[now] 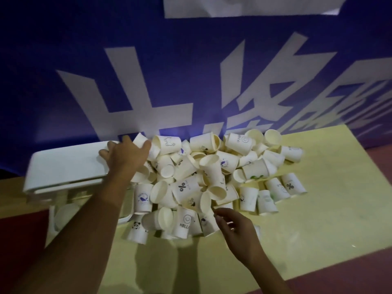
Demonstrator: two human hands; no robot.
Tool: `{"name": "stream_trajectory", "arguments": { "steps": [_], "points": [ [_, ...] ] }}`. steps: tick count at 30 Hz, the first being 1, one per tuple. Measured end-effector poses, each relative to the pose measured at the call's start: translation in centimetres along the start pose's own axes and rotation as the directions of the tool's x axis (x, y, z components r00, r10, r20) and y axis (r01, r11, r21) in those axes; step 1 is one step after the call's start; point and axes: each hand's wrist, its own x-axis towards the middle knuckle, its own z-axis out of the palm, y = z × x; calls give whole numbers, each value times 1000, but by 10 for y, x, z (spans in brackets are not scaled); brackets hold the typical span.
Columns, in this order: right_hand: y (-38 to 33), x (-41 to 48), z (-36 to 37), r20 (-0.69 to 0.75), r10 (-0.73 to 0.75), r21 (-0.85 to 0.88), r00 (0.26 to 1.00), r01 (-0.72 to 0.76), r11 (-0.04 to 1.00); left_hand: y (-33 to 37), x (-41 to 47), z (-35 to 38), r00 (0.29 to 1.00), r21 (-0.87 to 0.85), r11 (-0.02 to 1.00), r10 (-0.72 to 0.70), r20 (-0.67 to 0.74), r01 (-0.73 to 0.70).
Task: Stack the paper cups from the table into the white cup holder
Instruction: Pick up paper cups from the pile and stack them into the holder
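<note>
A big heap of white paper cups [203, 177] with small prints lies across the pale yellow table [318, 219]. The white cup holder [65, 168] stands at the left, with a flat lid on top and a clear lower part. My left hand [125, 155] reaches over the holder's right end, fingers spread, its thumb touching a cup [141, 142] at the heap's back left. My right hand [231, 225] hovers at the heap's near edge, fingers loosely curled beside a cup [209, 221], holding nothing.
A blue banner [191, 71] with large white characters hangs right behind the table. Dark red floor [339, 279] shows along the table's near right edge and at the left. Bare tabletop lies in front of and to the right of the heap.
</note>
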Motion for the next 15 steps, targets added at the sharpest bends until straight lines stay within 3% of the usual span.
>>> {"name": "stream_trajectory", "arguments": {
  "steps": [3, 8, 15],
  "points": [
    [5, 13, -23, -6, 3, -9, 1000, -3, 1000, 4, 2, 5, 1000, 26, 1000, -2, -17, 3],
    [14, 54, -62, -90, 1, -54, 996, -6, 999, 5, 3, 11, 1000, -81, 997, -11, -18, 10],
    [-7, 138, -115, -287, 29, -128, 957, -68, 989, 12, 4, 13, 996, 156, 987, 28, 88, -42]
  ]
}}
